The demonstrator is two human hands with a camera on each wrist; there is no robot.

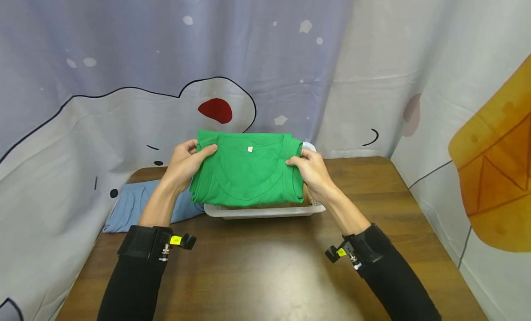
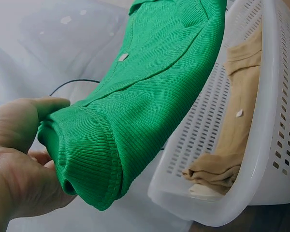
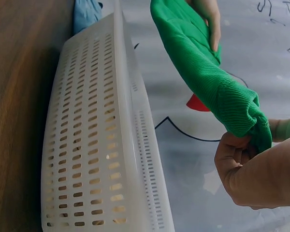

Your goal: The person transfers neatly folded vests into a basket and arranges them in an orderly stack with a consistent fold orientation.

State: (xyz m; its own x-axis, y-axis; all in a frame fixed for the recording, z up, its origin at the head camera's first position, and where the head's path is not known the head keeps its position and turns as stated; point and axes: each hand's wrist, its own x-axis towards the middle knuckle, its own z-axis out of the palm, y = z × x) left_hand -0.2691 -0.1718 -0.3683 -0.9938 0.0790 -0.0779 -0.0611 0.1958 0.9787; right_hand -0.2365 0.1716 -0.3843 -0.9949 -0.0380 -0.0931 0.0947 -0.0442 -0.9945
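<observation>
Green folded ribbed shirt (image 1: 249, 171) | left hand (image 1: 184, 163) and right hand (image 1: 312, 172) pinch opposite ends | best held level (folds may slip)

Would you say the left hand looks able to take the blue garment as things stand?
Probably not without letting go: the left hand grips the green shirt, though the blue garment lies nearby on the table.
</observation>
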